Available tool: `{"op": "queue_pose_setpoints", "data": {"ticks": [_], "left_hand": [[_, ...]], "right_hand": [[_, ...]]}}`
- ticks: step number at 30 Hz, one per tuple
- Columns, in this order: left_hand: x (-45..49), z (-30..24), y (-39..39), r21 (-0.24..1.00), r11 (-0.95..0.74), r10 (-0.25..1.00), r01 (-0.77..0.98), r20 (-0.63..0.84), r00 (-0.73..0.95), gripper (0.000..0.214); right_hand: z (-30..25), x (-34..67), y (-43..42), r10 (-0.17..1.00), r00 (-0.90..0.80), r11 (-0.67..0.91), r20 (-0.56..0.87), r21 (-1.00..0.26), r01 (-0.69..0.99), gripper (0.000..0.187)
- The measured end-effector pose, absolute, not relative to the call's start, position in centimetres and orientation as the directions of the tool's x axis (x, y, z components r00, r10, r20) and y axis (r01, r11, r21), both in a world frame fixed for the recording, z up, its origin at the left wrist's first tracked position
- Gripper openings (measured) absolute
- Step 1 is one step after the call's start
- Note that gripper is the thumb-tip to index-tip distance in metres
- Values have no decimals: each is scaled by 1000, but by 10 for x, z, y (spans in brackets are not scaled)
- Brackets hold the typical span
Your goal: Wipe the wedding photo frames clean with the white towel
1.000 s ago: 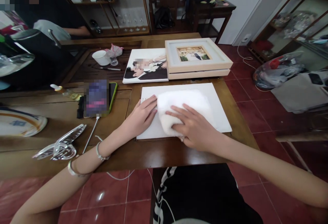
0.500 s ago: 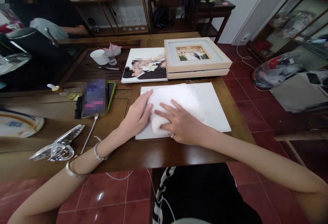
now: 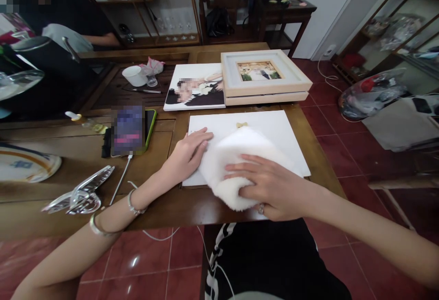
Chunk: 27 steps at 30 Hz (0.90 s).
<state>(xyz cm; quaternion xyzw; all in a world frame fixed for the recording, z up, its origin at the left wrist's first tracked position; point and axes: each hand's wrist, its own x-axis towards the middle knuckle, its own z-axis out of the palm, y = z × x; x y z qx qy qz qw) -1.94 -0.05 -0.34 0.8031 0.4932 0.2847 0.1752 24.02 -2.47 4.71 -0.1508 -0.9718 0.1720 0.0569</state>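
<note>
right hand (image 3: 274, 188) gripping white cloth (image 3: 236, 163), no legible writing

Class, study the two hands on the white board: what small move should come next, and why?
Probably slide the cloth up the board with the right hand: it sits bunched at the near edge, the far part lies bare, and the left hand pins the left side.

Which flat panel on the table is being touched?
The plain white rectangular board nearest the person: left hand flat on it, right hand holding a fluffy white cloth over it. The photo print and wooden frame behind lie untouched.
</note>
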Motion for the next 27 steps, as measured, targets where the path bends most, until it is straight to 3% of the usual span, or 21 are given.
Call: {"op": "queue_pose_setpoints", "data": {"ticks": [5, 11, 19, 27], "left_hand": [[-21, -10, 1, 510, -481, 877, 713, 269, 398, 36], [-20, -9, 0, 491, -483, 876, 725, 268, 402, 34], [-21, -3, 1, 454, -503, 864, 735, 265, 428, 24], [-21, -5, 0, 477, -498, 867, 724, 258, 426, 31]], "right_hand": [[43, 248, -4, 528, -836, 835, 152, -272, 478, 28], [43, 211, 35, 662, -727, 748, 182, -226, 624, 22], [50, 153, 61, 586, -800, 792, 125, -295, 534, 25], [46, 185, 55, 678, -726, 727, 113, -249, 640, 25]]}}
